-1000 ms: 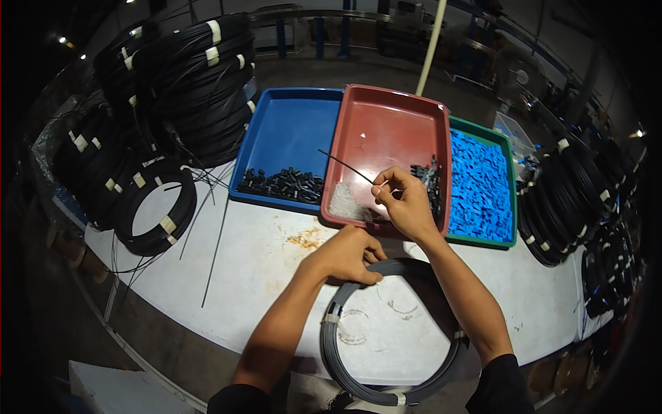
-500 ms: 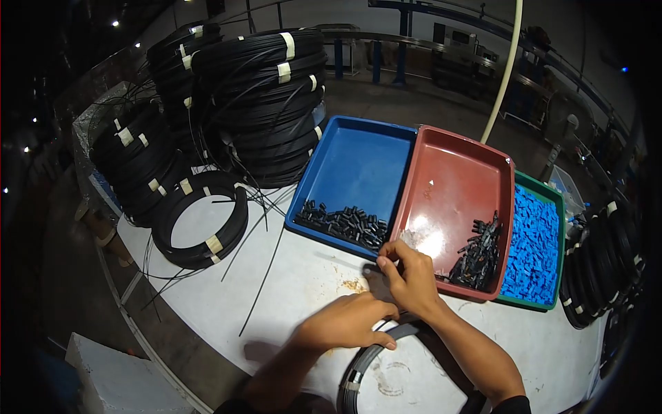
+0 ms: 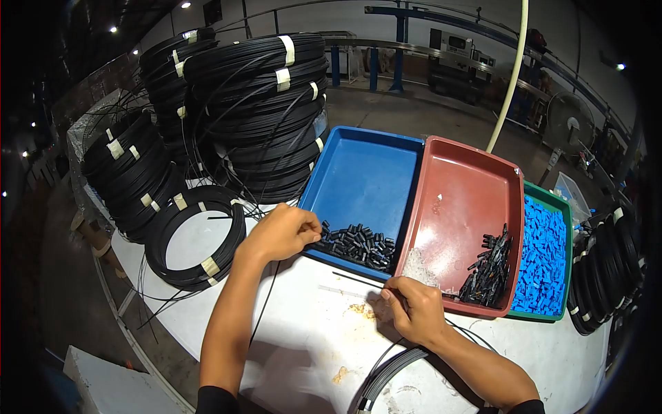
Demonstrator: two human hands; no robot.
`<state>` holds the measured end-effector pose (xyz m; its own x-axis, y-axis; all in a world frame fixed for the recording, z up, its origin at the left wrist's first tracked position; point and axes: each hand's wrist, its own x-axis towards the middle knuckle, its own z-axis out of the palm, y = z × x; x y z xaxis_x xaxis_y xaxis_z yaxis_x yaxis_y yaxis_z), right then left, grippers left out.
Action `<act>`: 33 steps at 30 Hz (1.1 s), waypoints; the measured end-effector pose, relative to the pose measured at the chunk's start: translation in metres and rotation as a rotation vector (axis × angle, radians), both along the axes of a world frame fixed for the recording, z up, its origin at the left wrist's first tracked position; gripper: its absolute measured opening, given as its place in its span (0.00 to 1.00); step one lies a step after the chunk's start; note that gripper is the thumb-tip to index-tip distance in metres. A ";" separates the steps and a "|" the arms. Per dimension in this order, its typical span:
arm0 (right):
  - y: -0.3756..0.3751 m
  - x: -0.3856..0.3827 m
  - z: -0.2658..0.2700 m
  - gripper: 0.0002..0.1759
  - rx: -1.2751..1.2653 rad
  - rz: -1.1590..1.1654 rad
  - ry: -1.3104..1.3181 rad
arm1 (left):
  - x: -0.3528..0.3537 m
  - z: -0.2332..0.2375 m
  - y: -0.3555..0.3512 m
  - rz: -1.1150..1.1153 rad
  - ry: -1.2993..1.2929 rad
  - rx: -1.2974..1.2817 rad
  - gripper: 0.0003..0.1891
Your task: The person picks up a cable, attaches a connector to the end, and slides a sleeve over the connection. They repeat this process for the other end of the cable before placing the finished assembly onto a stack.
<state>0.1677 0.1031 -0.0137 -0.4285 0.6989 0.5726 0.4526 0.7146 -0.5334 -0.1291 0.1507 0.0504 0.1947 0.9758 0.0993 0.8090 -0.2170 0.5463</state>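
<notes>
Left hand is at the near-left corner of the blue tray, with its fingers bunched together at the end of the row of black pieces. Can't tell if they actually hold one. Right hand rests on the counter just in front of the red tray, fingers pinched on the thin black wire, whose free end sticks out left, low over the counter.

The red tray holds clear bits and black clips along its near side. The green tray to its right is full of blue pieces.

Grey coil lies near the right forearm at the bottom edge, partly cut off. Black coils are stacked far left, and one flat coil lies on the counter beside the left wrist.
</notes>
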 end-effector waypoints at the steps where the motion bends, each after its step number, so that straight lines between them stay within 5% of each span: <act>1: -0.001 0.001 0.000 0.05 0.001 0.000 -0.001 | 0.004 -0.005 0.007 -0.032 -0.059 0.059 0.10; 9: -0.003 0.003 0.007 0.09 -0.019 0.032 -0.037 | 0.025 -0.030 0.036 -0.221 -0.017 -0.003 0.09; 16: 0.003 0.005 0.001 0.14 0.122 0.081 0.023 | 0.006 -0.022 0.050 0.010 0.011 0.144 0.11; 28: -0.001 0.007 0.003 0.06 0.076 0.056 0.023 | 0.034 -0.042 0.063 -0.137 0.197 0.254 0.15; 33: -0.003 0.008 0.004 0.04 0.024 0.067 0.010 | 0.047 -0.033 0.065 -0.010 0.141 0.141 0.12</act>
